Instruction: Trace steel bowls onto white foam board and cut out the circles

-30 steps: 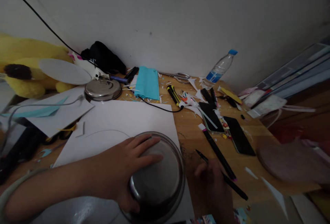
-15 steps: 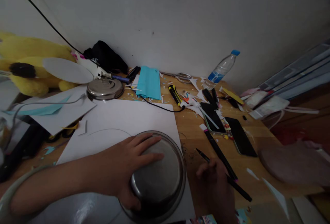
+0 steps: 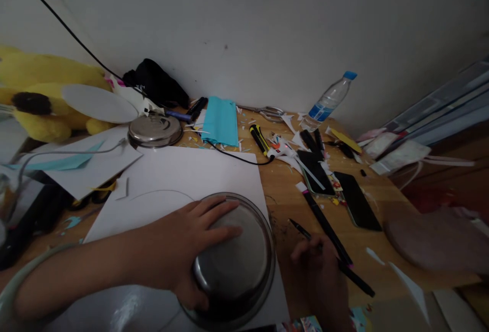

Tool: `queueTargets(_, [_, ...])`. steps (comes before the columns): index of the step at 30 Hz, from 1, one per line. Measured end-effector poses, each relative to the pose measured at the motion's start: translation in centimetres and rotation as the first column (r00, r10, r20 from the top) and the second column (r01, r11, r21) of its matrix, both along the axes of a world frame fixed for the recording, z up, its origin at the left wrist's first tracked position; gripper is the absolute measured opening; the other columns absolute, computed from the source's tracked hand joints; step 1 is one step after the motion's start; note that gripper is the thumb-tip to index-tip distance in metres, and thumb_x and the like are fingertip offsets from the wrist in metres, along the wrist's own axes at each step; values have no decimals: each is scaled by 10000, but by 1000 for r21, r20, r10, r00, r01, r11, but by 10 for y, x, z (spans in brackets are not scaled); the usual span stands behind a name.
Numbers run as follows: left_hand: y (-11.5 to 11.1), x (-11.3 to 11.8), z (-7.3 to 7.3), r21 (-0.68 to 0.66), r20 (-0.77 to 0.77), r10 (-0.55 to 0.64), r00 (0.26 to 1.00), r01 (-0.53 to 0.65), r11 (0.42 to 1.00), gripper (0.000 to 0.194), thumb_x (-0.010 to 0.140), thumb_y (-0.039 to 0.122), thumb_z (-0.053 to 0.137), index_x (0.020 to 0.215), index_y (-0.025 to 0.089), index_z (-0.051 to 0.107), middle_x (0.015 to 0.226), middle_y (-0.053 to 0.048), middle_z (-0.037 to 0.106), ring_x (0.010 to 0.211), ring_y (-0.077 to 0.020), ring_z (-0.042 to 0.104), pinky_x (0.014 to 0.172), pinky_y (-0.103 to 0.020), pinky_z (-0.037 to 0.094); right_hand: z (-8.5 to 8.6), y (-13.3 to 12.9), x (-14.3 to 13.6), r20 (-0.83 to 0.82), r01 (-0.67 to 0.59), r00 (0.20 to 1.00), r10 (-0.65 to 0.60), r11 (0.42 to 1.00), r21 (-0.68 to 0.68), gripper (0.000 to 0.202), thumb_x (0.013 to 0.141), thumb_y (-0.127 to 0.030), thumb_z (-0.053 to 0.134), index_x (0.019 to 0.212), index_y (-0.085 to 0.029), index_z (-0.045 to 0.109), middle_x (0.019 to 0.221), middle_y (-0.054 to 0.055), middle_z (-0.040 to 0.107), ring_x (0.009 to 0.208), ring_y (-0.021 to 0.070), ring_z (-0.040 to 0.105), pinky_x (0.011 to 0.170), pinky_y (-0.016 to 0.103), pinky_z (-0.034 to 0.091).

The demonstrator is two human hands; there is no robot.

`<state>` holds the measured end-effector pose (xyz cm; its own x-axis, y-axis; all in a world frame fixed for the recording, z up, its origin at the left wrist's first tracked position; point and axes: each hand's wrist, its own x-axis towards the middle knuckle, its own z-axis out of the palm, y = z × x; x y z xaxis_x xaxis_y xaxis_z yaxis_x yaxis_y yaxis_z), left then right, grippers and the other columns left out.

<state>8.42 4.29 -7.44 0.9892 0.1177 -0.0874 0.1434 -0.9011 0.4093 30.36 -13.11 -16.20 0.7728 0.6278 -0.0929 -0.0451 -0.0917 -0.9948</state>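
Observation:
An upturned round metal bowl point(image 3: 240, 260) rests on a large white paper sheet point(image 3: 160, 169). My left hand point(image 3: 191, 245) lies over the bowl's left side, fingers spread across its base and thumb at the near left edge. To the right of the bowl, my right hand point(image 3: 321, 266) is closed around a black pen point(image 3: 357, 278), whose tip points up and left above the wood. A thin curved line point(image 3: 160, 192) shows on the paper left of the bowl, beyond my left forearm.
Behind the paper are a second metal lid point(image 3: 155, 129), folded blue paper point(image 3: 220, 120) and scissors point(image 3: 272, 113). A glue gun point(image 3: 281, 147), yellow-black cutter point(image 3: 260, 139), bottle point(image 3: 328, 100), black marker point(image 3: 326, 227) and phone point(image 3: 357, 202) lie rightward. A yellow plush toy point(image 3: 57, 72) sits left.

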Motion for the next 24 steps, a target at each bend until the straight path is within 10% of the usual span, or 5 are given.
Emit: queueTargets(24, [-9,-3,-1,53,-15,66,998,-65,996,1007,422,556,771,1312,212,450,1481,-168,215,1308,-417,252,981,-526,360,6,0,-1,-67,-2,998,2,1000,1,394,809,-618,414,729,-234,378,482,-55,550,486,149,520,537,264,392])
